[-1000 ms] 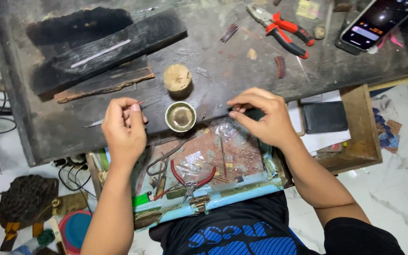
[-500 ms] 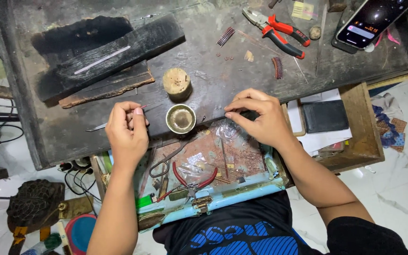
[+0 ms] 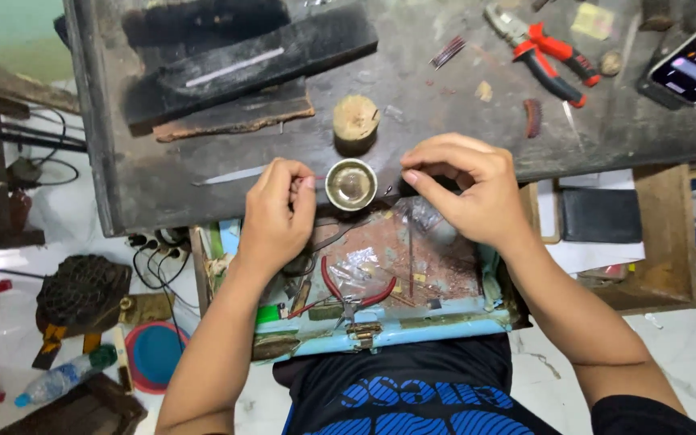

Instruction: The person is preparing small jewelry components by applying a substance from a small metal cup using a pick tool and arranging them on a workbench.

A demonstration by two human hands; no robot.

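While the open drawer [image 3: 380,330] with its red-handled pliers [image 3: 356,292] sits nearest the body, the left hand [image 3: 277,211] pinches its fingers together on something too thin to make out, and the right hand [image 3: 467,187] curls likewise beside a clear plastic bag [image 3: 424,216]. Between them, the small metal cup [image 3: 350,184] stands at the bench [image 3: 445,97] edge, below a wooden stub [image 3: 355,121]; it looks like fine piecework, calling for a steady, tiny placement.

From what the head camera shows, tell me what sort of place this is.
Probably a small jeweller's or metal-craft workbench. The scarred dark bench carries red-handled pliers, a small metal bowl sits between the hands, and an open drawer below holds more pliers and scraps.
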